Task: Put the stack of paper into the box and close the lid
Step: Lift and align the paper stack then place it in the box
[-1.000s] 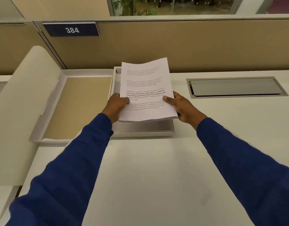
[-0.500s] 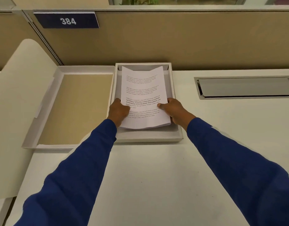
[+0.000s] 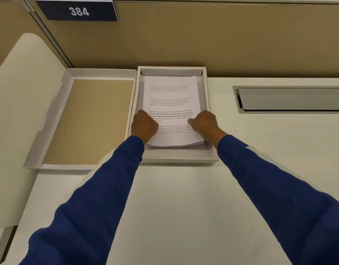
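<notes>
A white box [image 3: 212,155] stands open on the desk against the partition. Inside it lies the stack of printed paper [image 3: 171,100], its far end flat and its near end slightly raised. My left hand [image 3: 144,126] grips the stack's left edge and my right hand [image 3: 204,124] grips its right edge, both inside the box walls. The lid [image 3: 96,121], white-rimmed with a tan inner face, lies open flat to the left of the box, with a large rounded flap [image 3: 21,111] beyond it.
A tan partition [image 3: 222,39] with a dark "384" sign [image 3: 78,11] rises right behind the box. A recessed grey cable hatch [image 3: 291,99] sits in the desk to the right. White desk surface [image 3: 184,207] stretches in front.
Both hands have lowered the paper stack from above the box down into it. The stack now lies nearly flat inside. The view has tilted downward.
</notes>
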Tool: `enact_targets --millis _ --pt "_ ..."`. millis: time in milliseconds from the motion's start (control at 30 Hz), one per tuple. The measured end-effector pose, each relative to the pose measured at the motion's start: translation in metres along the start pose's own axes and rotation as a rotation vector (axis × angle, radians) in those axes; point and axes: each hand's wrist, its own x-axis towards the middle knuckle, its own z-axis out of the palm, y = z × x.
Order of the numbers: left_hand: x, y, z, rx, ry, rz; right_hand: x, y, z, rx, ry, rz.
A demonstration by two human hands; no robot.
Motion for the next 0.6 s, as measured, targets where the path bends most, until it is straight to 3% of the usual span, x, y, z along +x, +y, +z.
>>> enact_targets --millis 267,400,600 --pt "-0.012 -0.003 -0.001 0.069 0.052 0.060 -0.017 0.003 -0.002 -0.017 0.083 -0.067" --pt "-0.021 -0.007 -0.005 0.097 0.074 0.093 -0.032 0.006 -0.005 -0.195 0.190 -0.183" --pt "-0.045 -0.034 -0.018 -0.059 0.235 0.267 -0.050 0.019 -0.011 -0.257 0.316 -0.343"
